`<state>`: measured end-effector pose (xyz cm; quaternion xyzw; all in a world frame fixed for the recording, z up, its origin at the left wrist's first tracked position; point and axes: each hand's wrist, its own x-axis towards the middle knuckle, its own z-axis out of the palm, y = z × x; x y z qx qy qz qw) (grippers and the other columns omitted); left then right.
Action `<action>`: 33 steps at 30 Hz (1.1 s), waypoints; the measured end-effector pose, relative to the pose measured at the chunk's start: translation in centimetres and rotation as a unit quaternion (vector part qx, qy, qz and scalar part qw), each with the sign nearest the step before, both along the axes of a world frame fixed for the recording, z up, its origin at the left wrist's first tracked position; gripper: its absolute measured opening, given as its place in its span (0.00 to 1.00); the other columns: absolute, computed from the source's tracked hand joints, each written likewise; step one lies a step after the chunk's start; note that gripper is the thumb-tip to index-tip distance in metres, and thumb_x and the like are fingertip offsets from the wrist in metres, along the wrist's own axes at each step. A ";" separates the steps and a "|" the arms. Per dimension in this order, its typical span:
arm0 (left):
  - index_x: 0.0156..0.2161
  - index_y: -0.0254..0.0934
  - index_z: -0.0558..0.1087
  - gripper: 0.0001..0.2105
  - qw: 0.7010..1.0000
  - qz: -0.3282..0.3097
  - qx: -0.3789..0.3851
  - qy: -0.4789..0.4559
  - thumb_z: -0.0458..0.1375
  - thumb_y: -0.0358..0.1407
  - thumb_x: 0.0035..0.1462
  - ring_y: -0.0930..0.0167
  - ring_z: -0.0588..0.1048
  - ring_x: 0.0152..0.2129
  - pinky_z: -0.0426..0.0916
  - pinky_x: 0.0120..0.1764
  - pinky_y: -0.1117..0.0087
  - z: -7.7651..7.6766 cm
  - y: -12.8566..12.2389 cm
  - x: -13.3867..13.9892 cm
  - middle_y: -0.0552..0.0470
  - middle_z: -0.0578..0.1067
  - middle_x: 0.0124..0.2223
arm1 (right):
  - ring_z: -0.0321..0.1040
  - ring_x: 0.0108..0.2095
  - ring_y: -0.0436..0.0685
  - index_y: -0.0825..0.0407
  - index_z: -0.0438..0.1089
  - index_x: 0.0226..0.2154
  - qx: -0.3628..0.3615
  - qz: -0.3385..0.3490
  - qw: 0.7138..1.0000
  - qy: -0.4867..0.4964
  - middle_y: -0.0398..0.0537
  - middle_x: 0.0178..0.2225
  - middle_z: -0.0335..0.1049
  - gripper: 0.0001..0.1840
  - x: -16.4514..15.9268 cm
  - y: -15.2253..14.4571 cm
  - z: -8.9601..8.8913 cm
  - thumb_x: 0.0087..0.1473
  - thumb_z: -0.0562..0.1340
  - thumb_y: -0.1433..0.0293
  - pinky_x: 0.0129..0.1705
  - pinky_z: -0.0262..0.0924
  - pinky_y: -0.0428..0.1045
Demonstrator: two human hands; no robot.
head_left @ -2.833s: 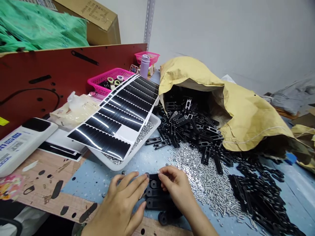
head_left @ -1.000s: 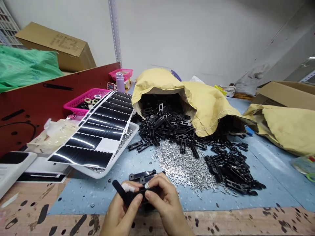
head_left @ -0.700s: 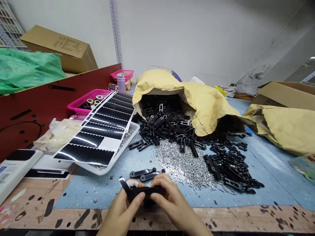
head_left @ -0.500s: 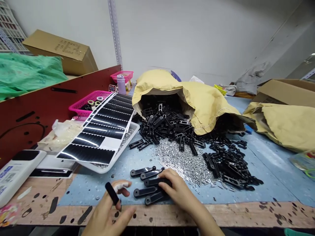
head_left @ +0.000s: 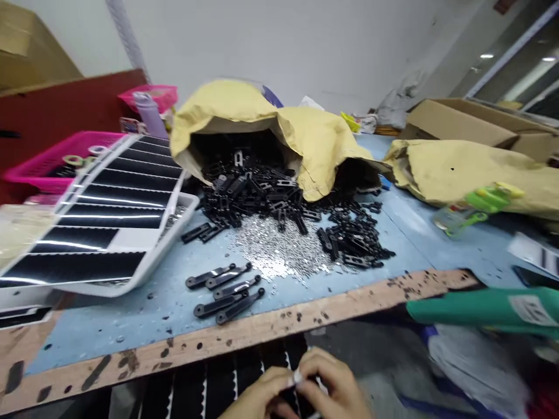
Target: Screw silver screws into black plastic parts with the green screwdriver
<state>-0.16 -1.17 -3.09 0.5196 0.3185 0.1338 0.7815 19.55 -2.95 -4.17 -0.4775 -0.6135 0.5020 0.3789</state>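
Observation:
Both hands are together below the table's front edge, in front of a sheet of black stickers (head_left: 220, 378) with white scalloped lines. My left hand (head_left: 268, 393) has its fingers curled in. Touching its fingertips is my right hand (head_left: 329, 381), thumb and fingers bent in a pinch. A small white bit shows where they meet; I cannot tell whether it is finger tape or a held piece. On the blue mat (head_left: 152, 314) above lie several black arm-shaped parts (head_left: 225, 291) in a loose group, out of the hands' reach.
Yellow sacks (head_left: 231, 107) spill black plastic parts (head_left: 257, 186) beside a heap of small metal screws (head_left: 279, 247). Another sticker sheet (head_left: 113, 218) rests across a white tray (head_left: 144, 273) on the left. A green roll-like object (head_left: 476, 308) juts out at the right.
My hands have left the black parts on the mat and come together below the table edge. The black strip on my left hand no longer shows. The view has swung right.

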 end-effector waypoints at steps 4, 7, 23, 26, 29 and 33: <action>0.59 0.51 0.63 0.29 0.997 0.048 0.039 0.035 0.62 0.45 0.51 0.63 0.69 0.45 0.67 0.34 0.72 -4.8 -2.3 2.7 0.47 0.59 0.59 | 0.64 0.29 0.52 0.51 0.69 0.29 -0.129 -0.195 0.966 0.107 0.42 0.26 0.66 0.11 3.1 -1.8 -3.7 0.49 0.67 0.61 0.32 0.59 0.45; 0.61 0.49 0.60 0.29 0.995 0.081 0.035 0.051 0.60 0.44 0.55 0.65 0.70 0.43 0.67 0.34 0.71 -6.9 -3.1 4.5 0.45 0.60 0.59 | 0.64 0.30 0.51 0.51 0.68 0.30 -0.133 -0.253 0.945 0.161 0.42 0.27 0.67 0.13 4.2 -2.3 -5.8 0.48 0.68 0.61 0.33 0.59 0.45; 0.64 0.47 0.51 0.31 0.985 0.168 0.038 0.024 0.53 0.32 0.56 0.65 0.70 0.46 0.69 0.38 0.68 -7.9 -2.7 6.0 0.43 0.54 0.63 | 0.69 0.28 0.54 0.48 0.69 0.35 0.287 -0.078 0.952 -0.069 0.48 0.28 0.73 0.12 2.4 -5.1 -1.5 0.54 0.56 0.80 0.31 0.64 0.49; 0.60 0.46 0.59 0.26 0.976 0.110 0.164 0.093 0.51 0.28 0.57 0.65 0.70 0.48 0.69 0.44 0.66 -6.9 -2.3 5.3 0.45 0.63 0.59 | 0.69 0.31 0.54 0.49 0.69 0.34 0.085 -0.230 0.969 -0.011 0.47 0.29 0.72 0.03 3.9 -4.8 -3.9 0.55 0.60 0.72 0.34 0.64 0.48; 0.54 0.44 0.68 0.21 0.918 0.021 0.366 0.148 0.49 0.25 0.57 0.65 0.70 0.48 0.67 0.50 0.63 -5.7 -1.9 4.5 0.48 0.71 0.52 | 0.67 0.28 0.53 0.51 0.67 0.34 -0.111 -0.341 0.932 0.057 0.45 0.27 0.68 0.12 5.5 -3.2 -7.7 0.52 0.63 0.60 0.31 0.63 0.46; 0.56 0.40 0.66 0.23 0.816 -0.058 0.543 0.190 0.49 0.24 0.56 0.62 0.69 0.51 0.65 0.51 0.59 -5.9 -1.9 5.0 0.47 0.71 0.54 | 0.61 0.18 0.50 0.53 0.65 0.28 -0.147 -0.309 0.938 0.048 0.39 0.18 0.63 0.17 5.3 -1.5 -12.4 0.47 0.63 0.55 0.22 0.58 0.45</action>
